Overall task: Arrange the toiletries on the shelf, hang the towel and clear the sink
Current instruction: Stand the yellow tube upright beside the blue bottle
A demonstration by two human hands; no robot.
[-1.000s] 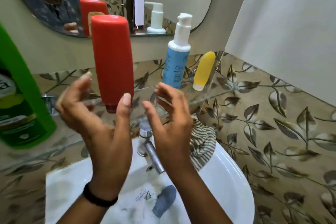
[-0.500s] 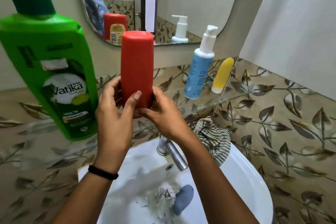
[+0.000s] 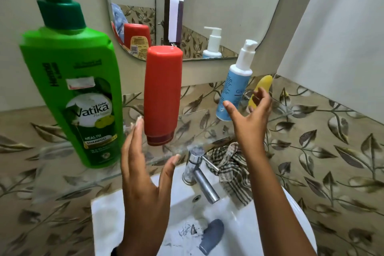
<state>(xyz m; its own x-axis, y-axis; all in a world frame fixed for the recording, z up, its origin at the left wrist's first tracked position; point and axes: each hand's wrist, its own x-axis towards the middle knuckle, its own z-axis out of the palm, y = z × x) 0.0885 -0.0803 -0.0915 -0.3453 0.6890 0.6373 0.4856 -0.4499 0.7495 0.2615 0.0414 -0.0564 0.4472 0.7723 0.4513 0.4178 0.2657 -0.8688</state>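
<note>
On the glass shelf (image 3: 87,174) stand a big green shampoo bottle (image 3: 76,97), a red bottle (image 3: 162,93) resting on its cap, a blue pump bottle (image 3: 234,89) and a small yellow tube (image 3: 265,83). My left hand (image 3: 143,174) is open just below and left of the red bottle, not touching it. My right hand (image 3: 249,118) is open in front of the blue bottle and the yellow tube, partly hiding the tube. A striped towel (image 3: 230,170) lies crumpled on the sink rim behind the tap. A grey-blue tube (image 3: 212,235) and torn paper scraps (image 3: 189,230) lie in the white sink (image 3: 108,212).
A chrome tap (image 3: 199,174) juts over the basin between my arms. A mirror (image 3: 187,6) hangs above the shelf and reflects the bottles. Leaf-patterned tiles cover the wall on both sides, and a plain white wall rises at the right.
Both hands have let go of the red bottle, which stays standing on the shelf. My right hand has moved right toward the blue bottle and yellow tube; my left hand has dropped back.
</note>
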